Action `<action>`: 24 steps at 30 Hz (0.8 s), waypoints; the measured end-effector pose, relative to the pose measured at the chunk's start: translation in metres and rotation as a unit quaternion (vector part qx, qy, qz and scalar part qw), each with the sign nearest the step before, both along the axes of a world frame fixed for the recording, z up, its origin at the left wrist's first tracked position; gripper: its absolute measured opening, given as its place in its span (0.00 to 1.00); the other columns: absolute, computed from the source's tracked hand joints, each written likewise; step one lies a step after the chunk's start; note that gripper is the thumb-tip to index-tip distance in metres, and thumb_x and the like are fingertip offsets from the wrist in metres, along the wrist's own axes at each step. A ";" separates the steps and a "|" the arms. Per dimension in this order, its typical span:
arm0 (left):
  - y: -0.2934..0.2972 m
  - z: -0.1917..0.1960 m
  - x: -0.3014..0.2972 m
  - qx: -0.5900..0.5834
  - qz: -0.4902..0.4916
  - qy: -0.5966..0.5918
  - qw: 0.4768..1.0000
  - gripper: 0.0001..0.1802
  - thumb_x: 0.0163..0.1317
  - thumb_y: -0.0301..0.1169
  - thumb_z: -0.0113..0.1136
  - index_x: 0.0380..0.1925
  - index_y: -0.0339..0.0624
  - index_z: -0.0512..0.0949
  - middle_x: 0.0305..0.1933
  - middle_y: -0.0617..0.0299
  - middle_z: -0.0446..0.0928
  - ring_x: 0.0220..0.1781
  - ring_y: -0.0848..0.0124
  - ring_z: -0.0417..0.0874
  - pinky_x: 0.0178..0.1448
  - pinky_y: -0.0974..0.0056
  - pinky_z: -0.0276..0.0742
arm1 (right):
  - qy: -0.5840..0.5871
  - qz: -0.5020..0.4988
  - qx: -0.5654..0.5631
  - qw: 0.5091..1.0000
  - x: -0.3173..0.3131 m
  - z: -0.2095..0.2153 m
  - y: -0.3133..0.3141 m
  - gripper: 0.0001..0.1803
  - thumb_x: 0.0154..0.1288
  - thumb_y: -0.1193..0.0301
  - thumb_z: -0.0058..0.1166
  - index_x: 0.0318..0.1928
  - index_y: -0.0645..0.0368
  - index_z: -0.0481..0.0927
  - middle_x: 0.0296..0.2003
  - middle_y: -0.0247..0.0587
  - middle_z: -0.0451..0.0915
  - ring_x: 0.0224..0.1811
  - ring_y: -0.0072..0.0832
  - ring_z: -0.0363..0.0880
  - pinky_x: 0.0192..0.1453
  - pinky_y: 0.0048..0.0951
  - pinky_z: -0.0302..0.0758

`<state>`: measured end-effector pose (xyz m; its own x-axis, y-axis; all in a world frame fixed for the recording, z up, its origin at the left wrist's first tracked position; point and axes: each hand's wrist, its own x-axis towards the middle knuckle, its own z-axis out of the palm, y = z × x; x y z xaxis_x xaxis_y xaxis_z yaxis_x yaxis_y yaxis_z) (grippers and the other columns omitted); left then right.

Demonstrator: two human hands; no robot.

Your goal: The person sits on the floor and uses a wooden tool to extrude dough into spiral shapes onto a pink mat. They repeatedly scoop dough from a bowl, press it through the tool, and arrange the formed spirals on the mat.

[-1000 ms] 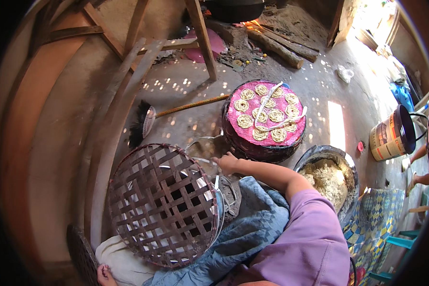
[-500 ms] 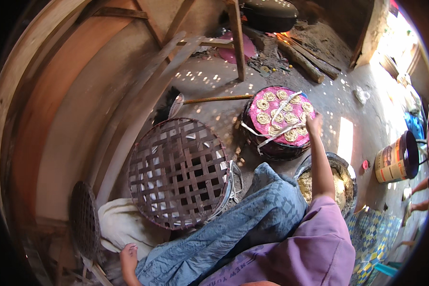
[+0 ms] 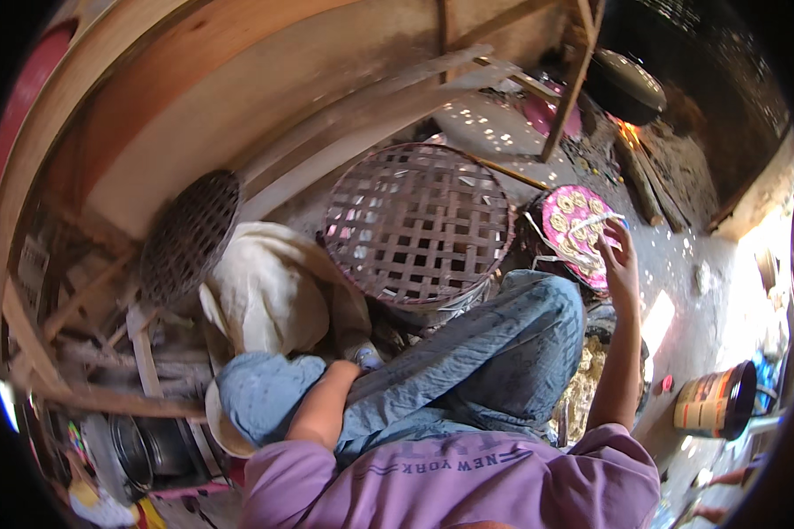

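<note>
View has swung left since a moment ago, right hand (image 3: pixel 620 256) hangs loosely open over the pink tray (image 3: pixel 577 231) touching its sticks (image 3: pixel 591 222), left hand hidden behind the knee (image 3: pixel 265 397), grip unclear.

The round woven bamboo-strip tray (image 3: pixel 417 225) looks dry and matt (rough lattice); the round pink tray (image 3: pixel 580 231) is glossy plastic; the blue denim trousers (image 3: pixel 468 370) are soft cloth.

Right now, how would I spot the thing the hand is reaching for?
Find the big round woven basket lid in the middle, then look just to its right. There sits a round pink tray, with the right hand touching its edge. It is the only bright pink thing covered with little pale coiled snacks.
</note>
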<state>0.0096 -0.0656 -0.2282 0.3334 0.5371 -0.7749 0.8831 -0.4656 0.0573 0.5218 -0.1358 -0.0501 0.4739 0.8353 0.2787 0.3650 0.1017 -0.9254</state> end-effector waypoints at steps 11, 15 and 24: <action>-0.057 -0.033 0.055 0.065 -0.054 -0.072 0.994 0.25 0.61 0.54 0.55 0.41 0.46 0.85 0.48 0.52 0.83 0.55 0.51 0.80 0.63 0.44 0.66 | -0.310 0.310 -0.091 0.894 -0.197 0.059 0.027 0.18 0.59 0.72 0.63 0.50 0.58 0.79 0.45 0.42 0.79 0.47 0.31 0.79 0.52 0.33 0.75; -0.045 -0.014 0.074 0.088 -0.084 -0.085 0.989 0.23 0.60 0.53 0.57 0.41 0.48 0.86 0.48 0.54 0.83 0.56 0.53 0.80 0.64 0.43 0.64 | -0.543 0.325 -0.071 0.771 -0.255 0.022 0.041 0.19 0.58 0.65 0.64 0.49 0.55 0.78 0.45 0.45 0.77 0.53 0.41 0.74 0.60 0.43 0.68; 0.044 0.052 -0.040 0.198 0.002 -0.215 0.956 0.19 0.57 0.49 0.62 0.43 0.52 0.85 0.49 0.57 0.83 0.54 0.56 0.81 0.61 0.44 0.65 | -0.558 0.328 -0.072 0.759 -0.266 0.001 0.048 0.09 0.58 0.71 0.56 0.39 0.57 0.74 0.37 0.41 0.77 0.47 0.40 0.74 0.60 0.43 0.63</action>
<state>-0.0304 -0.0219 -0.1761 0.5725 0.7624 -0.3016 0.8196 -0.5220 0.2362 0.2559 -0.0878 -0.0492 -0.5206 0.8497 0.0835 0.8445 0.5268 -0.0959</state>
